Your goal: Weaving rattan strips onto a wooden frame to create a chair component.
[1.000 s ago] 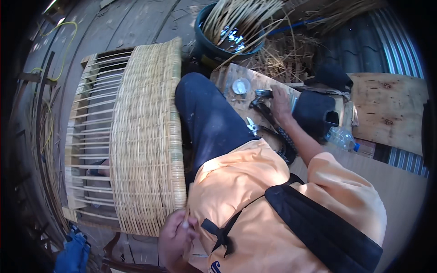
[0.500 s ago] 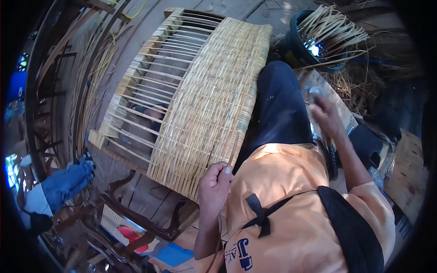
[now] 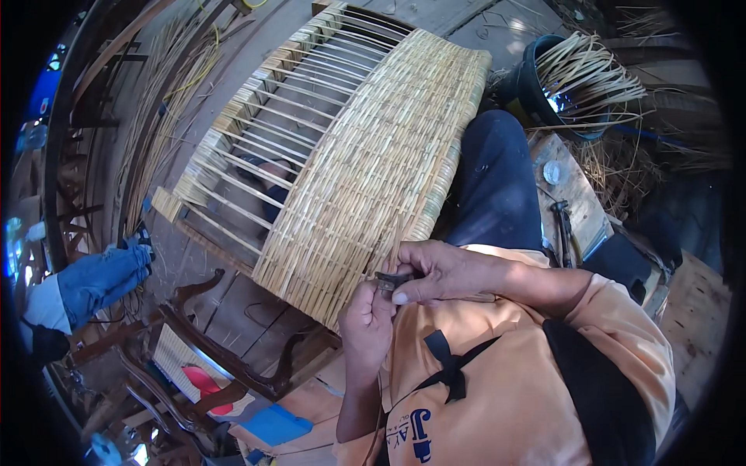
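A woven cane panel (image 3: 373, 171) slants across my lap, its frame (image 3: 221, 140) partly bridged by bare strands (image 3: 268, 144). My left hand (image 3: 367, 320) is pinched at the panel's near edge, closed on a thin brown cane strand (image 3: 380, 404) that trails down beside my forearm. My right hand (image 3: 447, 272) has come up against it, its fingers wrapped round a small dark metal tool (image 3: 395, 277). The tool meets the left fingertips where the strand passes. Most of it is hidden in my grip, so its exact kind cannot be made out.
To my right, a wooden board (image 3: 575, 186) bears a round clear lid-like piece (image 3: 552, 172) and a dark-handled tool (image 3: 562, 225). Behind it stands a dark bucket (image 3: 536, 81) of cane strips (image 3: 590, 74). Dark wooden chair frames (image 3: 225, 365) lie at lower left, near a person's jeans (image 3: 101, 283).
My right hand has come from the board at the right to my left hand, bringing the small dark tool. The view has shifted slightly; my left hand keeps its pinch on the strand.
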Motion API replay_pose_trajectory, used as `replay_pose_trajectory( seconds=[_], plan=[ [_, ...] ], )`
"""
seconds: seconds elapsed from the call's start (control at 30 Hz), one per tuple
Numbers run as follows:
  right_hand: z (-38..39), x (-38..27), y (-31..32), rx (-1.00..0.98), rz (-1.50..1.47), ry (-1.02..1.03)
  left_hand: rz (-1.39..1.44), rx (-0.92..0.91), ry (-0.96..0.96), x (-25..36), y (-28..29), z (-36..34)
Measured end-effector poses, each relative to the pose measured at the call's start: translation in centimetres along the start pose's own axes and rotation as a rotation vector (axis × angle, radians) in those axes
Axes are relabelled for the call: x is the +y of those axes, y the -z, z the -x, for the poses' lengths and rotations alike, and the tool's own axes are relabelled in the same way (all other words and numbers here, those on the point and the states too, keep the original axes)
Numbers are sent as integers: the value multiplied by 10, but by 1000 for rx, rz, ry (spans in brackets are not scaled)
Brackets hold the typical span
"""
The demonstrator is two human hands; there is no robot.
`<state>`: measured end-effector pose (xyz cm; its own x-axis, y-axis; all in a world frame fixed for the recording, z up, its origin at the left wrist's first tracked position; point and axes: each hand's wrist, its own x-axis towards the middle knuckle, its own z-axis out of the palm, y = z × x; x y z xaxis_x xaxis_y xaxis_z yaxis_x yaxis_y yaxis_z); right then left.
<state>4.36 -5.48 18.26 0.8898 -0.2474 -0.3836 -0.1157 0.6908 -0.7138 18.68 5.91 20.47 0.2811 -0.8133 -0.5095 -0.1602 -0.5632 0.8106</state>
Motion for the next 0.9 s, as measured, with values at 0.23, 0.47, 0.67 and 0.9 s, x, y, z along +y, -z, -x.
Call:
replay_pose_trajectory(
  seconds=[0.23,0.47,0.67,0.9],
  plan=[
    [10,3,-1,53,-124,23,-154,44,-27,4,-1,12],
    [9,13,7,73,-151,3,-153,41,29,1,-5,16],
    [11,10,10,79,-177,21,-148,30,111,10,-6,16],
    [8,15,12,111,-164,20,-145,40,118,10,-7,16]
  ],
)
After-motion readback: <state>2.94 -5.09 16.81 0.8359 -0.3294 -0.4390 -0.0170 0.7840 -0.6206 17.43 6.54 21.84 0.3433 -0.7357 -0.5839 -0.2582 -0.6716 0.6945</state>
